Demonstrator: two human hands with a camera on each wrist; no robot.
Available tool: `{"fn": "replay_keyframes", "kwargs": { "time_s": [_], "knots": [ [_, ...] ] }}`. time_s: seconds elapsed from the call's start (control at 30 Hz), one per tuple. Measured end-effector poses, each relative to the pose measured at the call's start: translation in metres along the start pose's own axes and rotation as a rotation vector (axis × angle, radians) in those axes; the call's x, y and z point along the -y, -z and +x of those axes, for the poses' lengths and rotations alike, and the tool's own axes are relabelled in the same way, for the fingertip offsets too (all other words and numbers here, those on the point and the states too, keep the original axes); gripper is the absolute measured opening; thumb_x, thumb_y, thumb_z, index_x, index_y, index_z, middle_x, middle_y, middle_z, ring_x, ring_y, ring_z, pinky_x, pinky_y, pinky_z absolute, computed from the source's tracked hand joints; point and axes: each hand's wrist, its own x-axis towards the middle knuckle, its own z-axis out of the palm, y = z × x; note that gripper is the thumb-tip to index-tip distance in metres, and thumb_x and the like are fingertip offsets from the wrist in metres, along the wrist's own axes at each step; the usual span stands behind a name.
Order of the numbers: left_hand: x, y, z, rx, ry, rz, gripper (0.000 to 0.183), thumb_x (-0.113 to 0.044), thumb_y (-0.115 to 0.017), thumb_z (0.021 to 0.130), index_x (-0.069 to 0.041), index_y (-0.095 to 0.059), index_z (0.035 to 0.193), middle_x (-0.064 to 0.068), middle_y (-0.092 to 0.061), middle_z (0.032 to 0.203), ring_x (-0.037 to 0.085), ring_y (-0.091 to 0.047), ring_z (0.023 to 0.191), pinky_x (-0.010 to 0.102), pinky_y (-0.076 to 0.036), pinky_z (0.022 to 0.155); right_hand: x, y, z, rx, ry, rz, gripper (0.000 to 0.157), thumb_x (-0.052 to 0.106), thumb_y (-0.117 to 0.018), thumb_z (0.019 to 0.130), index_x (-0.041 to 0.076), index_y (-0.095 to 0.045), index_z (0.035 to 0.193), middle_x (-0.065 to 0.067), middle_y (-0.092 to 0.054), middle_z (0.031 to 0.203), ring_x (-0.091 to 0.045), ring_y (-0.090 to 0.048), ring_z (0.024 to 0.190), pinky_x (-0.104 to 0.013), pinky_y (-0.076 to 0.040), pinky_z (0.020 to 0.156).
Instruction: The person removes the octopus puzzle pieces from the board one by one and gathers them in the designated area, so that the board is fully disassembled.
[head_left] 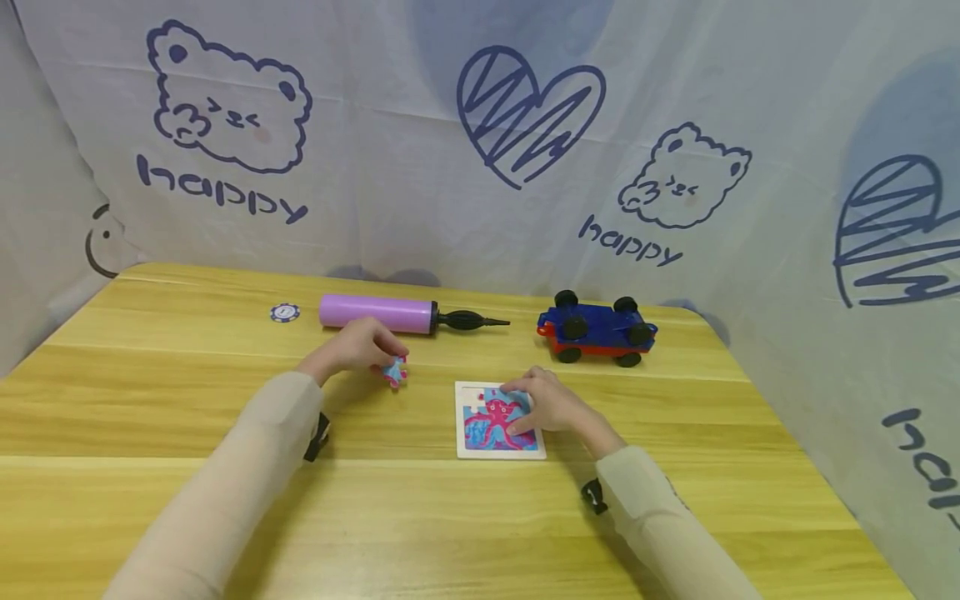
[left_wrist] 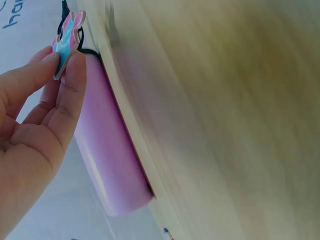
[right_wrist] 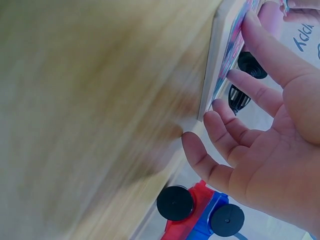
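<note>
Between thumb and fingers, my left hand point(head_left: 363, 344) pinches a blue and pink jigsaw piece point(left_wrist: 68, 45), raised off the table to the left of the puzzle. The square puzzle point(head_left: 498, 420) shows a pink octopus on blue inside a white frame; a bare gap shows at its upper left. My right hand point(head_left: 551, 400) lies over the puzzle's right side with thumb and fingertips on its face. In the right wrist view the right fingers point(right_wrist: 252, 92) are spread and slightly bent along the puzzle board point(right_wrist: 220, 60).
Behind the left hand lies a purple hand pump point(head_left: 375, 313) with a black nozzle. A poker chip point(head_left: 285, 312) sits at the back left. At the back right, a blue and red toy car point(head_left: 600, 327) rests wheels up. A printed cloth point(head_left: 390, 125) hangs behind the wooden table point(head_left: 390, 517).
</note>
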Motion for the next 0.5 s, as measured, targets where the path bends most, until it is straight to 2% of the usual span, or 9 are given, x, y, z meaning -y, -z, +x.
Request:
{"fn": "replay_keyframes", "kwargs": {
  "time_s": [0.27, 0.5],
  "knots": [
    [0.007, 0.009, -0.006, 0.009, 0.048, -0.004, 0.020, 0.010, -0.058, 0.079, 0.013, -0.062, 0.098, 0.021, -0.064, 0.093, 0.013, -0.059, 0.069, 0.031, -0.052, 0.062, 0.000, 0.000, 0.000, 0.003, -0.027, 0.000, 0.054, 0.022, -0.076, 0.071, 0.012, -0.057, 0.120, -0.006, -0.045, 0.102, -0.022, -0.041, 0.096, -0.038, -0.039, 0.085],
    [0.016, 0.009, -0.006, 0.006, 0.091, -0.030, 0.019, 0.011, -0.058, 0.077, 0.013, -0.063, 0.095, 0.022, -0.064, 0.090, 0.012, -0.060, 0.064, 0.028, -0.052, 0.059, 0.001, 0.000, 0.000, 0.003, -0.020, 0.000, 0.054, 0.022, -0.076, 0.071, 0.011, -0.057, 0.120, -0.006, -0.045, 0.102, -0.023, -0.041, 0.096, -0.039, -0.039, 0.085]
  ]
}}
